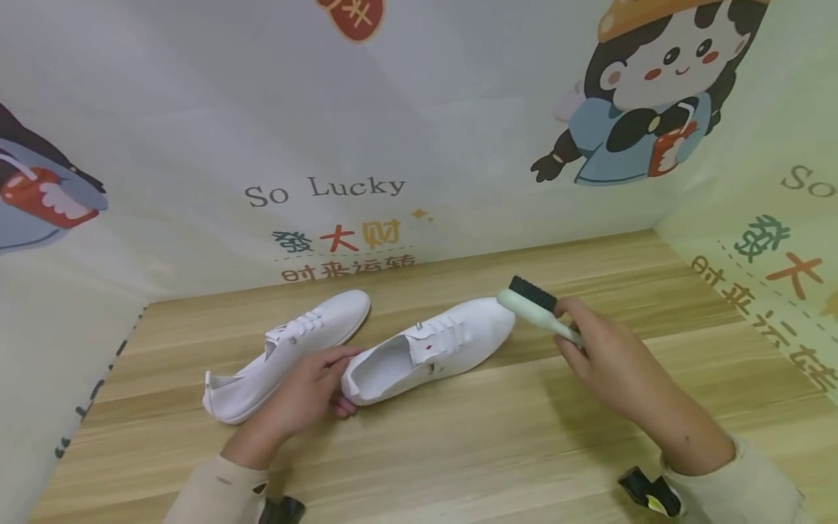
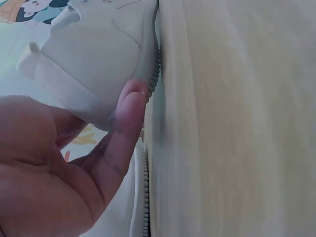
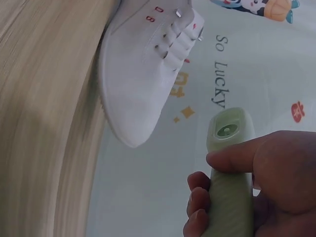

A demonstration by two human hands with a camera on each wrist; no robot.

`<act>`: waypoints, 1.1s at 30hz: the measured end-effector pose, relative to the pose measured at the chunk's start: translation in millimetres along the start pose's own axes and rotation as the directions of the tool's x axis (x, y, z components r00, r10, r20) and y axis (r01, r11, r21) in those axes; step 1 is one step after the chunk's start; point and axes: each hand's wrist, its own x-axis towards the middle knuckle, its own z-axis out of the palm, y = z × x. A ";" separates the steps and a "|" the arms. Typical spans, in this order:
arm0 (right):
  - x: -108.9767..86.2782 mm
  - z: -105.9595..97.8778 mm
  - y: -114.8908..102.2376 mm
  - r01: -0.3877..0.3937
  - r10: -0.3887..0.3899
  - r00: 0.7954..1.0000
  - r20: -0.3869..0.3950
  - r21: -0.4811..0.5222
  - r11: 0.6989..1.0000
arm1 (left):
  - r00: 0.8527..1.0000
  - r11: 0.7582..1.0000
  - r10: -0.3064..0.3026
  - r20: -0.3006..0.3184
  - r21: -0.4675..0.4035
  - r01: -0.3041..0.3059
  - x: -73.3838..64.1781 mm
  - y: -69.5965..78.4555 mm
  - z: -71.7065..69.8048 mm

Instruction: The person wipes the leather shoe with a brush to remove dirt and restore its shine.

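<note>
A white lace-up shoe [image 1: 481, 331] lies on the table with its toe pointing right. My left hand [image 1: 314, 386] grips it at the heel; in the left wrist view the thumb [image 2: 129, 111] presses the heel's side just above the ribbed sole, and the other fingers are partly hidden behind. To the right of the toe, my right hand [image 1: 605, 356] holds a pale green brush [image 1: 533, 311] by its handle, raised, with the black bristles [image 1: 533, 291] facing up and away. The right wrist view shows the fingers wrapped round the green handle [image 3: 229, 197].
A second white shoe [image 1: 337, 316] lies to the left, behind my left forearm. The wood-grain table [image 1: 458, 451] meets a printed backdrop [image 1: 458, 131] at the back and on both sides. A dark strap piece [image 1: 648, 491] hangs near the right sleeve.
</note>
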 end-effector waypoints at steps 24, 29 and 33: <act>13.8 12.9 63.5 -0.133 0.115 0.958 0.262 0.053 0.990 | 0.996 0.996 -0.088 -0.008 0.033 0.088 -2.2 -4.5 -0.9; 12.6 16.8 72.1 -0.127 0.108 0.953 0.281 0.047 0.991 | 0.997 0.995 -0.076 -0.009 0.069 0.076 -1.9 -4.4 -0.9; 10.7 19.2 77.2 -0.137 0.114 0.947 0.302 0.057 0.989 | 0.996 0.992 -0.084 -0.015 0.094 0.086 -2.4 -4.1 -0.4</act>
